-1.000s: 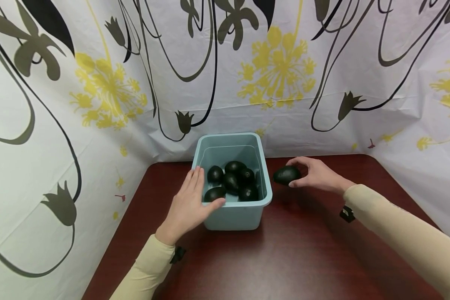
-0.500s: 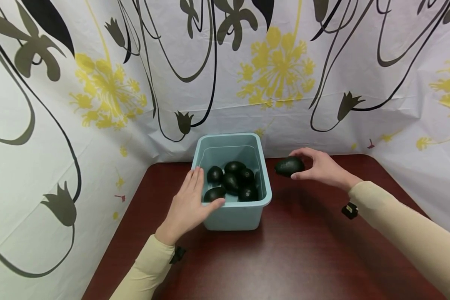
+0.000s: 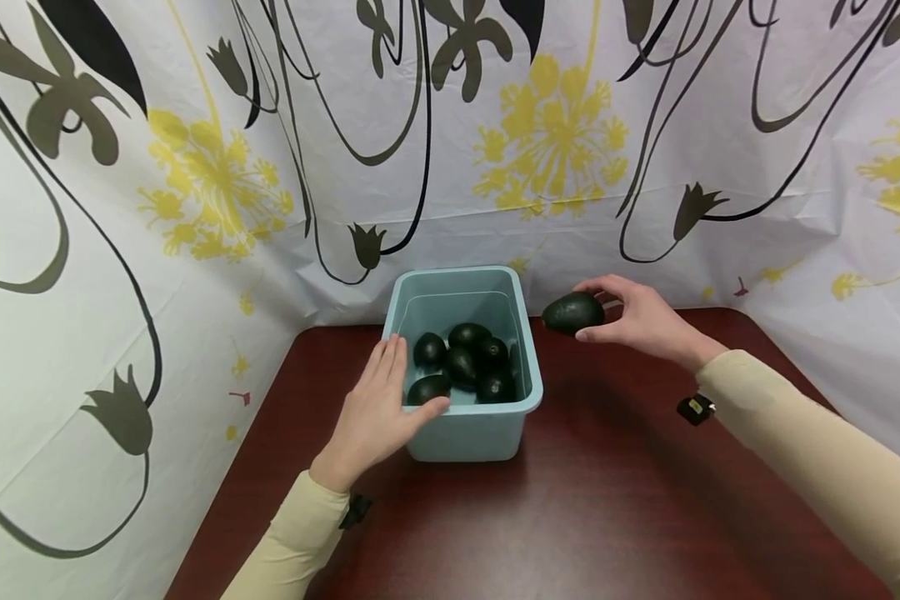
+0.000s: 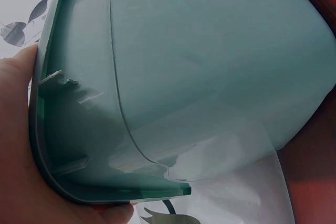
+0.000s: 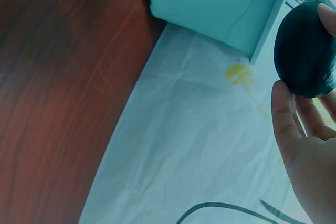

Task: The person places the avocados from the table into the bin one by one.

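Observation:
My right hand (image 3: 639, 323) holds a dark green avocado (image 3: 572, 313) between thumb and fingertips, raised above the table just right of a light blue plastic bin (image 3: 467, 437). The right wrist view shows the same avocado (image 5: 303, 51) gripped at its ends, apart from the bin wall. Several more avocados (image 3: 462, 367) lie loose in the bottom of the bin. My left hand (image 3: 371, 421) rests on the bin's near left corner, fingers straight along the left rim and thumb over the front rim. In the left wrist view, that hand (image 4: 16, 145) lies against the rim.
The bin stands toward the back of a dark red wooden table (image 3: 570, 517). Behind and beside the table hangs a white cloth (image 3: 450, 192) with yellow and grey flower prints. The table's back edge runs close to this cloth.
My right hand has lifted the avocado higher above the table, first drifting slightly right and then back left toward the bin. The left hand and the bin have stayed in place.

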Demonstrator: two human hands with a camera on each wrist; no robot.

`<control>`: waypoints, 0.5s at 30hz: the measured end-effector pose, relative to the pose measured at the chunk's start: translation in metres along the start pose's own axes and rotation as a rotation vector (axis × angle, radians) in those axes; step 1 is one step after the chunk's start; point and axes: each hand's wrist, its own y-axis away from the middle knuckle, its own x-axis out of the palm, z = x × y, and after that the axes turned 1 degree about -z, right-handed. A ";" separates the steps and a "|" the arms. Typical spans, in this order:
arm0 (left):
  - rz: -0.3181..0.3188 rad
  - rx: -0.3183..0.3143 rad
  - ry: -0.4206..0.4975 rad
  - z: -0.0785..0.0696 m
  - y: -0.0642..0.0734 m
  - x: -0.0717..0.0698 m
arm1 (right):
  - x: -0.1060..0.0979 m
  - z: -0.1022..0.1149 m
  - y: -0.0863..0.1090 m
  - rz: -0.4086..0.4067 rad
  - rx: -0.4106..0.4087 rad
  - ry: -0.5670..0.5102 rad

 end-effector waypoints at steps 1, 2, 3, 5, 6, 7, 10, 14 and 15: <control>0.000 -0.001 0.000 0.000 0.000 0.000 | -0.001 0.002 -0.001 0.002 -0.002 0.003; 0.001 -0.002 0.001 0.000 0.000 0.000 | -0.001 0.005 -0.001 0.003 -0.004 0.007; 0.000 -0.002 0.000 0.000 0.000 0.000 | -0.002 0.007 -0.002 0.004 -0.008 0.005; -0.001 -0.001 0.001 0.000 0.000 0.000 | -0.002 0.010 -0.003 0.004 -0.011 -0.004; -0.001 0.000 0.002 0.000 0.000 0.000 | -0.002 0.013 -0.004 0.004 -0.015 -0.011; 0.000 0.000 0.002 0.000 0.000 0.000 | -0.002 0.014 -0.005 0.003 -0.020 -0.016; 0.001 -0.004 0.003 0.000 0.000 0.000 | -0.002 0.023 -0.008 -0.001 -0.031 -0.025; 0.004 -0.017 -0.003 -0.001 0.000 0.000 | 0.001 0.036 -0.013 -0.005 -0.046 -0.033; 0.005 -0.020 -0.005 -0.001 0.000 0.000 | 0.002 0.038 -0.014 -0.006 -0.051 -0.036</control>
